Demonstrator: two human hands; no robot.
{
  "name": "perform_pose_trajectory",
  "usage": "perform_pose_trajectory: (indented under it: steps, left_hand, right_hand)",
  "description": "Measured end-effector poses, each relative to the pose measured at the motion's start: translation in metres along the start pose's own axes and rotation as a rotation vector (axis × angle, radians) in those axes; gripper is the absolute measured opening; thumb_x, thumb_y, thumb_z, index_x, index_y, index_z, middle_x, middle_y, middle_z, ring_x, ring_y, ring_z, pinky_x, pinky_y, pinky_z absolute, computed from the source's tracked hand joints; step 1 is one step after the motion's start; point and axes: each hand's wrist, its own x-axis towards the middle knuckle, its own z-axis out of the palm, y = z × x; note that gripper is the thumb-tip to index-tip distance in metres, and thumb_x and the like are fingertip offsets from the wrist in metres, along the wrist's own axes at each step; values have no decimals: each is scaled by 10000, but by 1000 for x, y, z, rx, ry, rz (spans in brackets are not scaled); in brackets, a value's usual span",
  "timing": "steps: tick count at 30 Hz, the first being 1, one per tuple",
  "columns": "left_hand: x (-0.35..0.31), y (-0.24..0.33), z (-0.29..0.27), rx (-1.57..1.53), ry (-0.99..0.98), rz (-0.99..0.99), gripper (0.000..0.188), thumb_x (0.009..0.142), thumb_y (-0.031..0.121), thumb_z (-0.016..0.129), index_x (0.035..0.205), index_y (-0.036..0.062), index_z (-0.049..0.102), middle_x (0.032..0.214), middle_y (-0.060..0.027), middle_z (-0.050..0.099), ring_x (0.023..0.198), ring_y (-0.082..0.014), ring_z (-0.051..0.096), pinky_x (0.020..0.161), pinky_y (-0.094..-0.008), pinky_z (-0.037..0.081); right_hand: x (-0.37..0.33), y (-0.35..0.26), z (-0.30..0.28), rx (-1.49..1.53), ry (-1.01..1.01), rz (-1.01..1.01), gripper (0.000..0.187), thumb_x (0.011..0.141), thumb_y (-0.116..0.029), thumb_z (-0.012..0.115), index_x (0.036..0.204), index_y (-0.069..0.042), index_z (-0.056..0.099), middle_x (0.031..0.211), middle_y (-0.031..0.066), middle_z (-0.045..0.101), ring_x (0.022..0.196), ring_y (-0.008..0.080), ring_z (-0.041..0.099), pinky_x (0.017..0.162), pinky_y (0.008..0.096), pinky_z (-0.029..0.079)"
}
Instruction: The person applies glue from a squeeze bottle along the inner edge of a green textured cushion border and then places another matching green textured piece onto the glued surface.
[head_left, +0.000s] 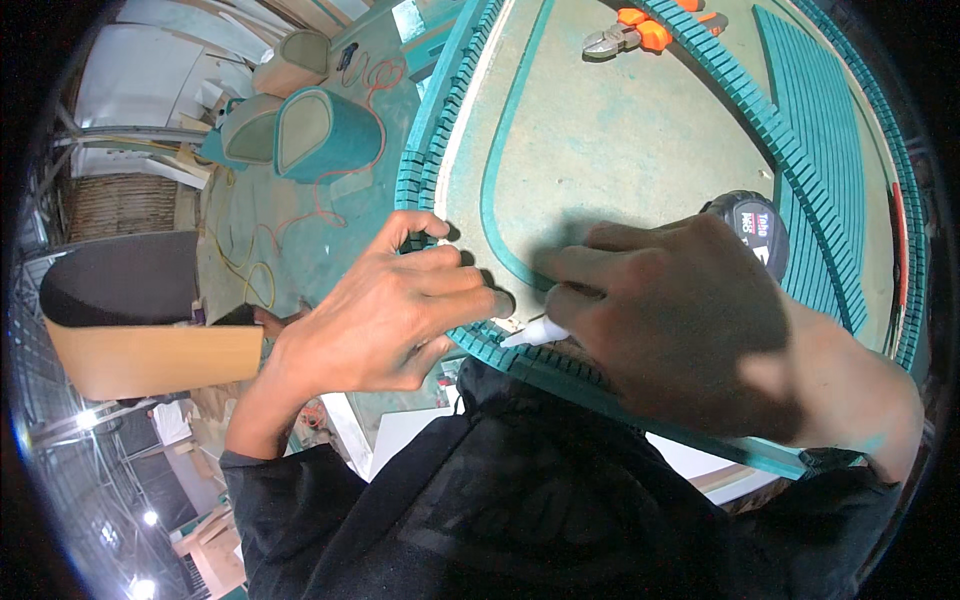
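A panel with a pale top and rounded corners lies before me, edged by a slotted teal strip that bends round the near-left corner. My left hand grips that corner, fingers over the inner side and thumb outside. In my closed right hand is a white bottle with a tapered nozzle; its tip meets the slots beside my left fingers. The hand hides the bottle's body. Just beyond my right hand sits a round black tape measure.
Orange-handled cutting pliers lie at the panel's far side, near a loose slotted strip crossing it. A ribbed teal sheet rests at right. Curved teal-sided pieces, a wood-faced curved shell and an orange cord occupy the left floor.
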Motion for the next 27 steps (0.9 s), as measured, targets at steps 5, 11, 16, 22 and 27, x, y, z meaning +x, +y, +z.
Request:
perform_pose_trajectory:
  steps: [5, 11, 16, 22, 27]
  left_hand:
    - [3, -3, 3, -16, -10, 20, 522, 648, 67, 718, 1168, 117, 729, 955, -43, 641, 971, -262, 619, 1126, -522, 374]
    - [3, -6, 1, -123, -30, 29, 434, 655, 64, 711, 1086, 98, 752, 967, -47, 646, 998, -282, 605, 1115, -501, 381]
    - [5, -8, -1, -165, -27, 23, 419, 644, 82, 705, 1061, 75, 744, 985, -63, 648, 1026, -293, 600, 1125, -502, 369]
    - [4, -10, -2, -142, -29, 28, 425, 613, 114, 694, 1031, 53, 730, 1004, -78, 641, 1034, -301, 593, 1146, -507, 346]
    - [3, -7, 0, -84, -50, -1, 439, 631, 96, 679, 1064, 90, 753, 993, -46, 638, 1008, -273, 591, 1154, -519, 339]
  right_hand:
    - [-12, 6, 2, 65, -40, 113, 201, 993, -233, 697, 1074, -49, 710, 1156, 105, 734, 1112, 237, 730, 796, 369, 654]
    - [-8, 10, 11, 110, 141, 4, 184, 1006, -230, 684, 1020, -47, 693, 1095, 88, 735, 1066, 237, 731, 786, 362, 653]
    - [-8, 7, 3, 67, 46, -4, 160, 1007, -202, 675, 1041, -48, 699, 1095, 82, 720, 1037, 237, 728, 804, 356, 652]
    - [-9, 4, 5, 9, 146, -48, 149, 1002, -200, 683, 1042, -60, 711, 1081, 84, 730, 1047, 231, 733, 845, 360, 648]
    - [-29, 11, 12, 55, 180, 37, 169, 990, -216, 700, 1042, -55, 707, 1073, 88, 744, 1048, 225, 749, 861, 370, 646]
